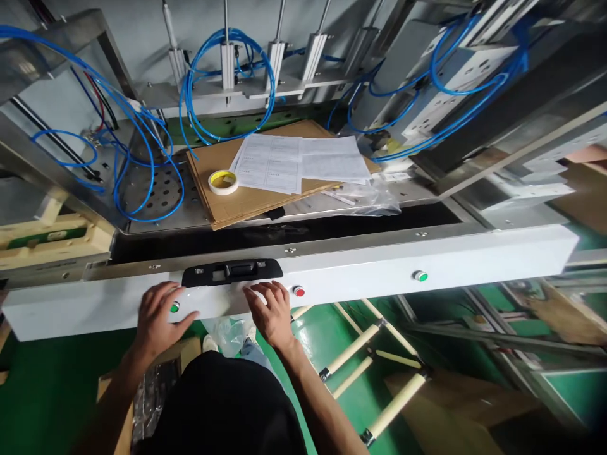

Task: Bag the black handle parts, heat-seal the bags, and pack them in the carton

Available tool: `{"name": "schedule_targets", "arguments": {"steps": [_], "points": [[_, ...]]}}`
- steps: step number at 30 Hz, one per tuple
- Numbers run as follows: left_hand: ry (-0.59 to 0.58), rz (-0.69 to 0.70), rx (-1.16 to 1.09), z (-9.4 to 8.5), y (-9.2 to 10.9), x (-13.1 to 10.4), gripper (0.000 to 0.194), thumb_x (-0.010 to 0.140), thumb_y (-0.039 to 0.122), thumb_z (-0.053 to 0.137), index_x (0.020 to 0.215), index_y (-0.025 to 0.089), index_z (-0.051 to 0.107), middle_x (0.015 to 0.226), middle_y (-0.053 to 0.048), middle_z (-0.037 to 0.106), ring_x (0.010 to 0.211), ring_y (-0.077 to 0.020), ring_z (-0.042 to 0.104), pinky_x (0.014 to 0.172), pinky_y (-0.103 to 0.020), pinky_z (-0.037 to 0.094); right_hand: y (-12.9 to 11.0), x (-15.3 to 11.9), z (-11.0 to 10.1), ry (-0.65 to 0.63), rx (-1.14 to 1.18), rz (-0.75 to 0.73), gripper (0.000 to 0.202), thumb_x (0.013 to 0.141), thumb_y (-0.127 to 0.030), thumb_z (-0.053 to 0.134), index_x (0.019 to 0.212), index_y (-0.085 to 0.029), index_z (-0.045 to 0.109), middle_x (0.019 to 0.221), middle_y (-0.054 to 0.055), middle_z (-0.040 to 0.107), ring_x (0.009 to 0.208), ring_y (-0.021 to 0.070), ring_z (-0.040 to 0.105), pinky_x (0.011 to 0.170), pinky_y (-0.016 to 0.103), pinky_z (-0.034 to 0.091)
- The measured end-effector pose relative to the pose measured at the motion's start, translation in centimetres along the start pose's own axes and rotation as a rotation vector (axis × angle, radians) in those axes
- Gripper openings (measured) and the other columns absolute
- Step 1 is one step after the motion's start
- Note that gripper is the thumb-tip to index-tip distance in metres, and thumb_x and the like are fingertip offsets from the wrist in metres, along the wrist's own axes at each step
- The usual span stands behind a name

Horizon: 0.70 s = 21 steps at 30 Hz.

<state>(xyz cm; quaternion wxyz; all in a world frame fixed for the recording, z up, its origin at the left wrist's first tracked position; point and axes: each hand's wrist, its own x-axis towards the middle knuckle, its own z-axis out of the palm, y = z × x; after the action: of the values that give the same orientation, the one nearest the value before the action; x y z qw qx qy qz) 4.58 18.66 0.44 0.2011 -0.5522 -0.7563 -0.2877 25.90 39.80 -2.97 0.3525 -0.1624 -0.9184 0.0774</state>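
A long black plastic panel [232, 272] with a rectangular opening lies on the front ledge of a white metal machine frame [360, 268]. By the panel's left end is my left hand [159, 316], its thumb and fingers apart around a green button [175, 307], holding nothing. Near the panel's right end, just below its edge, my right hand [271, 309] has its fingers bent and spread, with nothing seen in them. A red button [298, 291] sits just right of that hand.
Behind the ledge, cardboard sheets [202, 170] carry printed papers [270, 164] and a tape roll [222, 182]. Coiled blue hoses [190, 95] hang around pneumatic cylinders [228, 66]. A second green button [420, 276] is farther right. Pale tubing [351, 351] stands below the ledge.
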Motion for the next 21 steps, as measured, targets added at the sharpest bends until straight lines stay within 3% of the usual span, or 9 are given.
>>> {"name": "schedule_targets", "arguments": {"steps": [2, 4, 8, 13, 17, 21], "points": [[-0.075, 0.046, 0.045, 1.2, 1.5, -0.2, 0.039, 0.089, 0.033, 0.079, 0.123, 0.021, 0.067, 0.124, -0.014, 0.071, 0.112, -0.0316, 0.067, 0.098, -0.045, 0.051, 0.4, 0.8, -0.2, -0.022, 0.010, -0.030, 0.031, 0.102, -0.015, 0.061, 0.130, -0.026, 0.067, 0.104, 0.004, 0.075, 0.105, 0.0204, 0.064, 0.106, 0.040, 0.042], [-0.067, 0.028, 0.050, 2.2, 2.2, -0.1, 0.026, 0.092, 0.023, 0.073, 0.117, 0.023, 0.070, 0.120, -0.013, 0.072, 0.109, -0.0293, 0.068, 0.096, -0.044, 0.051, 0.8, 1.5, -0.3, -0.053, 0.008, -0.050, 0.032, 0.103, -0.015, 0.059, 0.132, -0.027, 0.066, 0.103, 0.004, 0.074, 0.103, 0.0212, 0.063, 0.103, 0.039, 0.043], [-0.019, -0.068, -0.058, 2.9, 1.7, 0.7, 0.008, 0.096, 0.020, 0.065, 0.098, 0.025, 0.070, 0.117, -0.010, 0.072, 0.110, -0.0287, 0.069, 0.095, -0.047, 0.052, 1.3, 2.3, -0.4, -0.093, -0.004, -0.046, 0.039, 0.103, -0.016, 0.057, 0.139, -0.029, 0.064, 0.103, 0.005, 0.073, 0.101, 0.0224, 0.061, 0.099, 0.040, 0.044], [0.000, -0.171, -0.247, 3.6, 0.9, 2.7, 0.017, 0.099, 0.020, 0.054, 0.087, 0.023, 0.066, 0.122, -0.011, 0.069, 0.133, -0.0317, 0.060, 0.108, -0.051, 0.050, 1.5, 3.2, -0.5, -0.125, 0.013, -0.022, 0.042, 0.104, -0.021, 0.058, 0.145, -0.028, 0.061, 0.101, 0.005, 0.072, 0.098, 0.0222, 0.060, 0.098, 0.039, 0.044], [0.011, -0.267, -0.362, 4.7, 1.0, 3.7, 0.019, 0.100, 0.018, 0.049, 0.087, 0.022, 0.063, 0.114, -0.010, 0.068, 0.125, -0.0272, 0.065, 0.099, -0.043, 0.057, 2.5, 3.8, -1.2, -0.106, 0.017, -0.008, 0.032, 0.103, -0.033, 0.063, 0.133, -0.023, 0.070, 0.101, 0.008, 0.073, 0.098, 0.0236, 0.061, 0.095, 0.040, 0.046], [0.049, -0.291, -0.381, 5.3, 1.2, 3.7, 0.012, 0.098, 0.018, 0.053, 0.090, 0.022, 0.061, 0.108, -0.009, 0.068, 0.109, -0.0234, 0.069, 0.091, -0.038, 0.058, 4.4, 4.3, -2.8, -0.082, 0.088, 0.058, 0.019, 0.103, -0.030, 0.062, 0.112, -0.024, 0.078, 0.098, 0.007, 0.075, 0.096, 0.0232, 0.064, 0.090, 0.040, 0.048]]}}
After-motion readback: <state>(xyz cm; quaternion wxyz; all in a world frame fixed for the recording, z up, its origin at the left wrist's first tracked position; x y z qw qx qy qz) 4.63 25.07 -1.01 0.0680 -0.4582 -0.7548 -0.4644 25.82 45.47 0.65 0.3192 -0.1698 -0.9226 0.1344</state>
